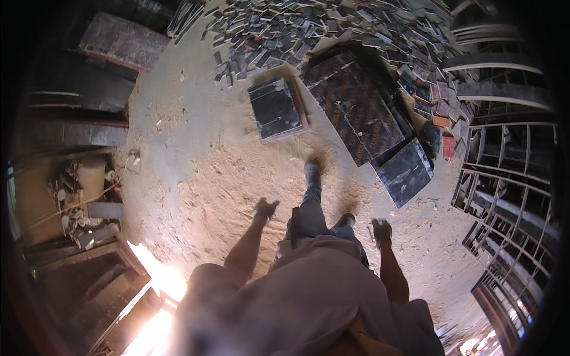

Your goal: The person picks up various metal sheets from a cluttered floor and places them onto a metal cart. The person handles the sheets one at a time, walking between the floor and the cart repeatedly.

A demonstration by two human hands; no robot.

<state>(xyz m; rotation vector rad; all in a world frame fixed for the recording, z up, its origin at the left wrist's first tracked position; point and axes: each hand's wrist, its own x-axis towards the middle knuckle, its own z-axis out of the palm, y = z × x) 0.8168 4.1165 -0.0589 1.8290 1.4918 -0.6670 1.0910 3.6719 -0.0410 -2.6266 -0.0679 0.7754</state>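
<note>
My left hand hangs beside my left leg in a dark glove, thumb and fingers apart and nothing in it. On the other side, my right hand, also dark-gloved, is held out from the hip with the thumb away from the loosely bent fingers; no object shows in it. Neither hand touches anything. Ahead of my feet lies a small stack of dark square panels. To its right is a larger stack of dark printed plywood sheets, with a smaller black panel at its near right corner.
Sandy, sawdust-covered floor surrounds my boots. A wide heap of small board offcuts spreads across the far side. Metal frames line the right. At left stand stacked boards and a bin of scraps. Bright sunlight falls at lower left.
</note>
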